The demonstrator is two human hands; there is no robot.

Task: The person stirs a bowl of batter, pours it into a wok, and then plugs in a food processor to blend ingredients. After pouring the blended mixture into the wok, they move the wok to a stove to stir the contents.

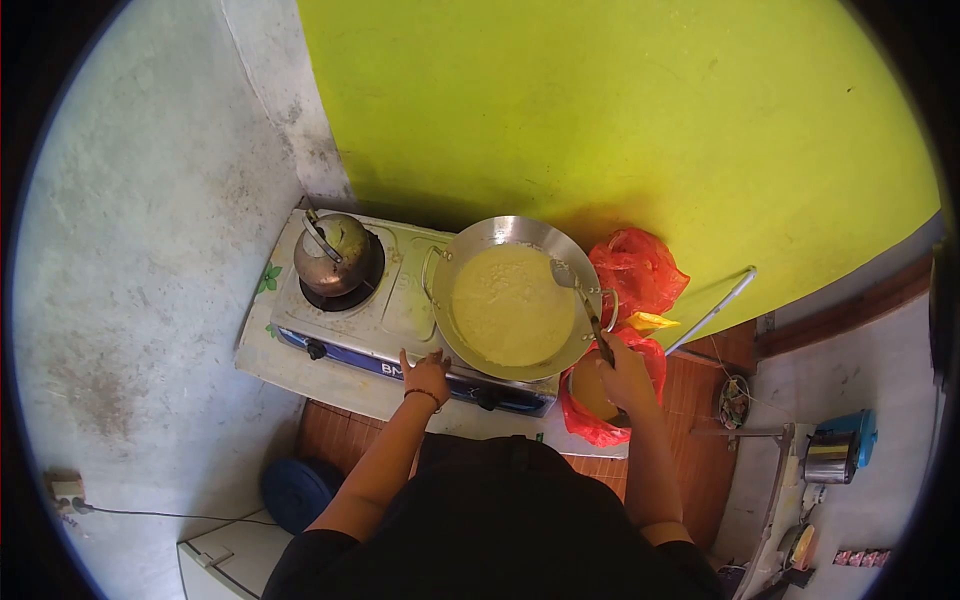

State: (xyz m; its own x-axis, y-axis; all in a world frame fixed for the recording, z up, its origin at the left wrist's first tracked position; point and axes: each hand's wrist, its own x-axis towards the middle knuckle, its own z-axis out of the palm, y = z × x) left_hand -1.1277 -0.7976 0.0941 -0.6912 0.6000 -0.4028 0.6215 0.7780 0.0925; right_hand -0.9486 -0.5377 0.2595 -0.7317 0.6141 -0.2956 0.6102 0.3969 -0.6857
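A wide two-handled wok (pixel 516 229) sits on the right side of the gas stove (pixel 410 290), with a pale creamy liquid (pixel 510 305) in it. My right hand (pixel 627 372) is closed around the dark handle of a metal spatula (pixel 565 274), whose head rests at the wok's right inner side. At the stove's front edge, just left of the wok, my left hand (pixel 428 378) has its fingers apart and holds nothing. Whether it touches the stove is hard to see. Partly behind my right forearm, a red plastic bag (pixel 655 360) surrounds a container of brownish contents (pixel 592 392).
A metal kettle (pixel 333 254) stands on the left burner. Another red bag (pixel 640 268) lies against the green wall, near a grey pole (pixel 715 308). A dark blue round object (pixel 298 494) is on the floor at left. A shelf at right holds a metal pot (pixel 830 457).
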